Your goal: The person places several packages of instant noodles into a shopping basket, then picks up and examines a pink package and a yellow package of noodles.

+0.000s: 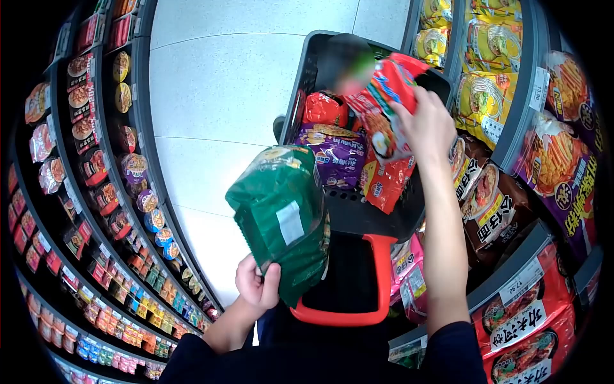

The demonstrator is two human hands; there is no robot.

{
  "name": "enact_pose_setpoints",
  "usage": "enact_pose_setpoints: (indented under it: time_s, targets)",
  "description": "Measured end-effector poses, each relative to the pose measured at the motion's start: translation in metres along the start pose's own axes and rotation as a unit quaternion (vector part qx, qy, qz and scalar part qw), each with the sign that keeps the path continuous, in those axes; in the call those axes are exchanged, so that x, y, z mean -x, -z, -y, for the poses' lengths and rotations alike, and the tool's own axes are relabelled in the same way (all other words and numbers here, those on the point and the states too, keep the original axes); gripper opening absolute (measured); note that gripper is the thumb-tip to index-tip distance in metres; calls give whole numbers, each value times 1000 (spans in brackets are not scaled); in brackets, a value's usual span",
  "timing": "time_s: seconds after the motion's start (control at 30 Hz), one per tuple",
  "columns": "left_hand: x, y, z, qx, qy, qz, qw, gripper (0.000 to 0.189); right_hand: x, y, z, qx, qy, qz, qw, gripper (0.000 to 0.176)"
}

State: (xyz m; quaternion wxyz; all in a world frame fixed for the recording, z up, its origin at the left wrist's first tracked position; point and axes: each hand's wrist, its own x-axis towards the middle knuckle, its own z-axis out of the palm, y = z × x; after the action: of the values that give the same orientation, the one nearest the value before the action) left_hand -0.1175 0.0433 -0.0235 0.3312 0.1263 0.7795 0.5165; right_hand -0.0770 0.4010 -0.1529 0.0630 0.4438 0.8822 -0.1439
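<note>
My left hand (258,284) pinches the bottom corner of a big green noodle bag (276,211), which has a white label on its back. The bag is in front of the shopping basket (364,219) and hides part of its near left side. My right hand (427,125) is closed on a red noodle packet (387,109) with a food picture, over the basket's right half. Under it in the basket are a purple noodle packet (332,153), a small red packet (325,109) and an orange-red packet (387,182). A blurred patch covers the packet's left end.
The basket has a red handle (345,316) facing me. On the right, a shelf holds yellow noodle bags (489,89), brown bags (492,205) and red bags (531,326). Shelves of cup noodles (133,168) line the left. Pale floor tiles (211,115) lie between.
</note>
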Motion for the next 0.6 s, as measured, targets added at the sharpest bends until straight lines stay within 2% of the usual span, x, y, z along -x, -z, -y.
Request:
enact_pose_setpoints:
  time_s: [0.03, 0.07, 0.2, 0.3, 0.37, 0.43, 0.47, 0.53, 0.6]
  targets:
    - [4, 5, 3, -4, 26, 14, 1000, 21, -10, -15, 7, 16, 19, 21, 999, 42]
    - [-7, -3, -6, -8, 13, -20, 1000, 14, -20, -30, 15, 26, 39, 30, 998, 41]
    - [1, 2, 4, -46, 5, 44, 998, 2, -41, -96, 40, 59, 93, 71, 991, 39]
    - [5, 6, 4, -67, 19, 111, 991, 5, -45, -151, 49, 73, 64, 92, 991, 39]
    - [-4, 5, 0, -83, -29, 119, 989, 10, -42, -193, 44, 59, 42, 134, 988, 38]
    - [-2, 7, 5, -108, -92, 109, 984, 19, -26, -185, 48, 47, 101, 150, 982, 47]
    - [2, 12, 14, -113, -109, 141, 978, 36, -18, -183, 48, 50, 109, 96, 988, 51]
    - [3, 12, 14, -110, -105, 147, 977, 40, -6, -185, 42, 54, 127, -14, 990, 59]
    - [1, 11, 16, -111, -103, 148, 977, 46, 1, -186, 32, 20, 58, -34, 998, 63]
